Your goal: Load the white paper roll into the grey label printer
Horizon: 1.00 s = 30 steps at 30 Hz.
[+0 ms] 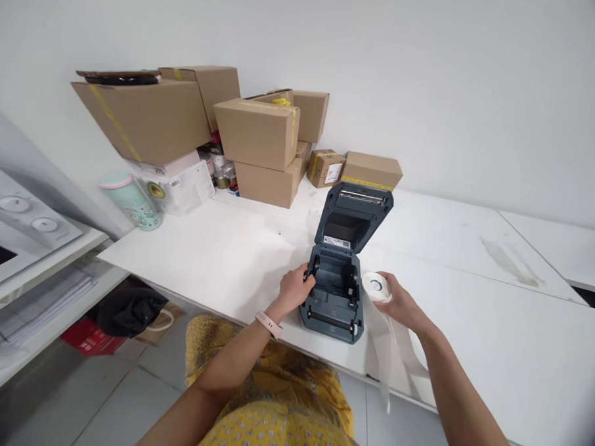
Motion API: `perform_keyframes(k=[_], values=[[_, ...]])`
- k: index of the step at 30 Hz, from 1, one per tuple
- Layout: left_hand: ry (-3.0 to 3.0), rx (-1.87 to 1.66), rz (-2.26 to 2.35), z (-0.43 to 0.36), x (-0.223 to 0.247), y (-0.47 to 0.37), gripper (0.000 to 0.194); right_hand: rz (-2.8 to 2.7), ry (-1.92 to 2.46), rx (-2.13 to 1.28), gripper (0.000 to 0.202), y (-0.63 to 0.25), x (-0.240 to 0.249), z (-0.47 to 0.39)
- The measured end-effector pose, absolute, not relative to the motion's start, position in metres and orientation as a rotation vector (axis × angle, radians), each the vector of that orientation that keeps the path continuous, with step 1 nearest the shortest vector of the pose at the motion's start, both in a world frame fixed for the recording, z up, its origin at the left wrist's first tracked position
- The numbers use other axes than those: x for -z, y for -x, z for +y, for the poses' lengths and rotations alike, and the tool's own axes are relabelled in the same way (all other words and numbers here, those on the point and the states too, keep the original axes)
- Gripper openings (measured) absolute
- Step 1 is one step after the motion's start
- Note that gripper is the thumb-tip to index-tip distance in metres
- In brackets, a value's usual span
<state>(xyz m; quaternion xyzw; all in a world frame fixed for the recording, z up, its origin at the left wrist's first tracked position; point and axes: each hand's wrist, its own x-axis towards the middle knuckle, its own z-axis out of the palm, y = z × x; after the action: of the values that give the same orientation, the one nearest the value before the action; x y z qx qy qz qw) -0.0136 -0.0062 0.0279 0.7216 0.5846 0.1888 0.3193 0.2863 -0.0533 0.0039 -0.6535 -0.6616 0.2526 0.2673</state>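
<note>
A dark grey label printer stands on the white table with its lid raised. Its roll bay shows nothing between the two black holders. My left hand grips the printer's left side, fingers curled over the edge by the left roll holder; the fingertips are partly hidden. Just right of the printer, my right hand is closed around a roll of white labels, whose open core faces up. A loose strip of label paper trails from the roll down over the table's front edge.
Cardboard boxes are stacked against the wall, with a small taped box and a flat one behind the printer. A mint tumbler stands at left near a microwave. A clear plastic piece lies at right.
</note>
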Motion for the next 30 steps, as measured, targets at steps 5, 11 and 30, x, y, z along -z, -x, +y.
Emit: perform_keyframes(k=[5,11,30], values=[[-1.913,-0.509,1.542,-0.004,-0.023,0.014,0.036,-1.615,1.698,-0.791,0.06,-0.333,-0.026,-0.078],[-1.918,-0.491,1.545,-0.003,-0.022,0.013,0.036,-1.434,1.765,-1.014,0.054,-0.367,0.004,-0.105],[-1.898,-0.487,1.566,-0.006,-0.021,0.014,0.041,-2.509,1.668,-0.355,0.038,-0.179,-0.051,-0.006]])
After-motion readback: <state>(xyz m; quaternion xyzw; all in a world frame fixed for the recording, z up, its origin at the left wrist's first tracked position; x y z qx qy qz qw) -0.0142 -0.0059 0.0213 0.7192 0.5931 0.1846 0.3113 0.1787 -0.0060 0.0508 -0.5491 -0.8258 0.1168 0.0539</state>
